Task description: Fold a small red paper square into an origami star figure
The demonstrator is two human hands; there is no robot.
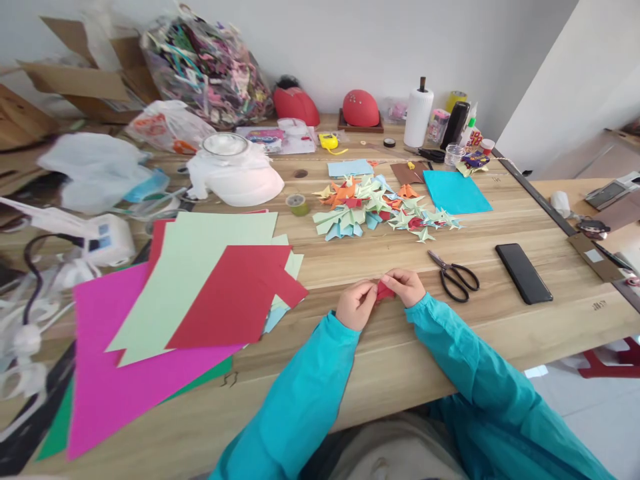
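A small piece of red paper (383, 291) is pinched between my two hands, just over the wooden table (400, 353). My left hand (357, 303) grips its left side with thumb and fingertips. On the other side my right hand (406, 285) closes on it the same way. The fingers cover much of the paper, so its folds cannot be made out. Beyond my hands lies a heap of folded paper pieces (373, 207) in green, orange, blue and red. Black-handled scissors (454, 275) rest to the right of my right hand.
Sheets of red paper (225, 300), pale green paper (185, 267) and magenta paper (115, 373) overlap at left. A phone (523, 273) lies at right, a turquoise sheet (457, 192) behind. White bags (235, 173), a white bottle (419, 117) and a large stuffed bag (205, 73) stand farther back.
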